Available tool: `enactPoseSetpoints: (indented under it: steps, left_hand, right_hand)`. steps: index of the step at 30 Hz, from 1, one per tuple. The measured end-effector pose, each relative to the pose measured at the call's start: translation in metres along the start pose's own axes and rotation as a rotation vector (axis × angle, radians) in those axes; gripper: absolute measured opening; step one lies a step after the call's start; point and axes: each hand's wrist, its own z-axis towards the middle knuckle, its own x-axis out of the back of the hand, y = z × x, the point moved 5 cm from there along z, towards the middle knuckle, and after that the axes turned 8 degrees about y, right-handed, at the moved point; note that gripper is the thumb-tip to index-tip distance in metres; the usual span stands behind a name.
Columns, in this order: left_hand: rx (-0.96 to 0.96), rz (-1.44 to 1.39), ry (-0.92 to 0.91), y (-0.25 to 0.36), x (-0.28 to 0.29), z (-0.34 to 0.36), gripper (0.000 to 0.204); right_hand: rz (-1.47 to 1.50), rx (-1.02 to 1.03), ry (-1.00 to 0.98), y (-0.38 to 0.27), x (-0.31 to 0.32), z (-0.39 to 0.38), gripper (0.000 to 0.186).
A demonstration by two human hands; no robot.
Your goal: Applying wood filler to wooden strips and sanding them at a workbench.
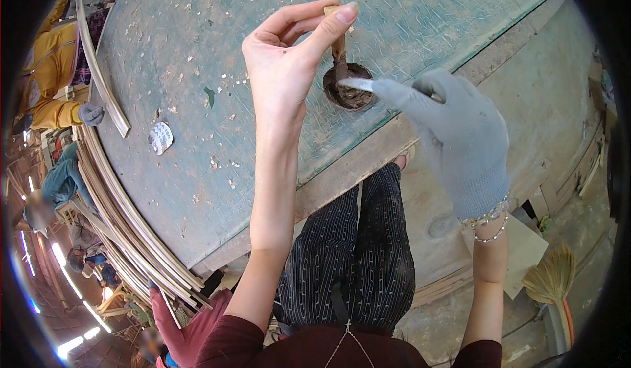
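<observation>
My bare left hand (pixel 286 56) is closed in a pinch on the top of a wooden stick (pixel 338 47). The stick's lower end is coated in brown paste and stands over a small round bowl (pixel 328 97). Thick brown paste (pixel 355 98) lies inside that bowl. On my right hand (pixel 463 128) is a grey knit glove, with the fingers closed round a pale, narrow blade (pixel 357 84). The blade's tip points left over the bowl, close to the coated stick; whether they touch I cannot tell. The blade's handle, if any, is hidden in the glove.
The bowl rests on a worn blue-green tabletop (pixel 197 52) near its wooden edge. Wood chips and a crumpled whitish scrap (pixel 160 138) lie there. Long bent wooden strips (pixel 125 217) are stacked at left, where people work. A straw broom (pixel 552 276) stands at lower right.
</observation>
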Motion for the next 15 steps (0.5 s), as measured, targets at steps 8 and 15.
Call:
enactPoseSetpoints:
  steps: [8,15]
  left_hand:
    - [-0.010,-0.015,0.009,-0.001,0.000,0.002,0.027]
    - [-0.031,-0.021,0.015,-0.001,-0.002,0.001,0.027]
  right_hand:
    - [0.091,-0.084,-0.040,0.006,0.011,0.000,0.043]
    - [0.080,-0.048,0.032,0.008,0.002,0.007,0.042]
